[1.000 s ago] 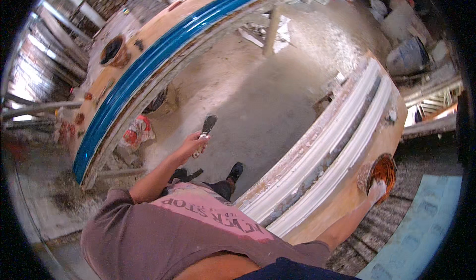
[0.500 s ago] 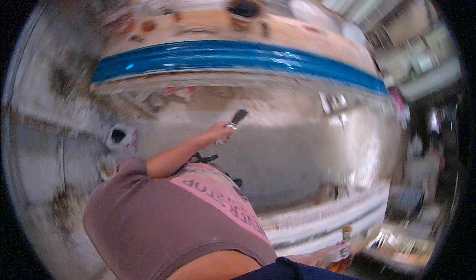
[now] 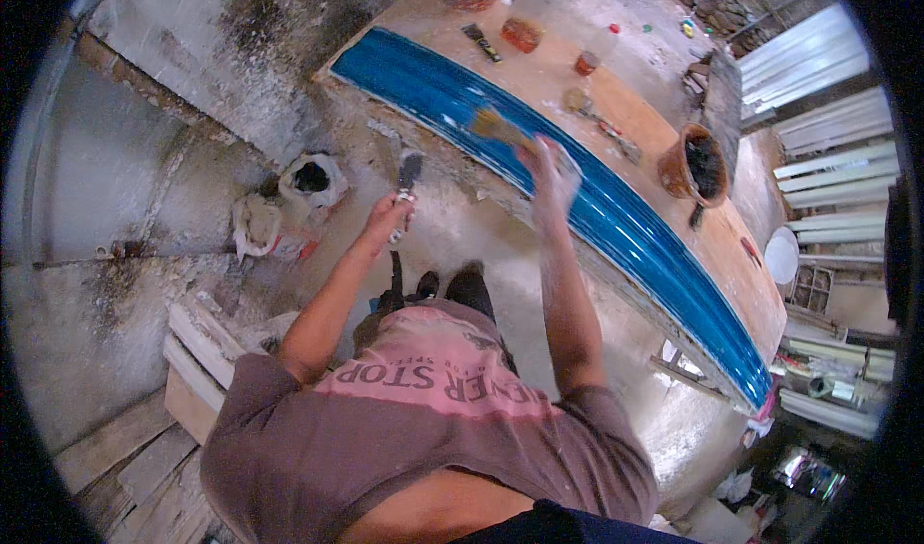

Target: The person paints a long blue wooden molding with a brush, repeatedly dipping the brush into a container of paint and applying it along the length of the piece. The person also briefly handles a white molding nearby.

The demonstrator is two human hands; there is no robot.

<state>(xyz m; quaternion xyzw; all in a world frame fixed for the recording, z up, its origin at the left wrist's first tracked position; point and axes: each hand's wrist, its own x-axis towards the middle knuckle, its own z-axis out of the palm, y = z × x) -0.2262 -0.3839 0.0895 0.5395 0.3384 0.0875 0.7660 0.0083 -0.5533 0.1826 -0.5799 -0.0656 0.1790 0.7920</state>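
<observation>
A long, curved, glossy blue strip [image 3: 630, 226] runs along the near edge of a tan board-like worktop [image 3: 626, 91]. Over its left half, my right hand [image 3: 553, 173] grips a paintbrush [image 3: 498, 125] with tan bristles pointing left. Motion smears hand and brush, so I cannot tell whether the bristles touch the blue surface. Something whitish lies along that hand, too blurred to name. My left hand [image 3: 388, 219] is closed around the pale handle of a scraper-like tool [image 3: 410, 170]. Its flat dark end points away from me, apart from the strip.
On the worktop stand a brown bucket [image 3: 693, 164] with dark contents, a second brush [image 3: 577, 101], and bottles with reddish liquid [image 3: 521, 34]. White sacks [image 3: 313, 180] sit on the floor at left. Boards [image 3: 144, 457] are stacked at lower left, pale panels [image 3: 833, 159] at right.
The view has swung, so the blue strip now slants down to the right. My right hand with the brush has come from the lower right to the strip. My left hand keeps its tool.
</observation>
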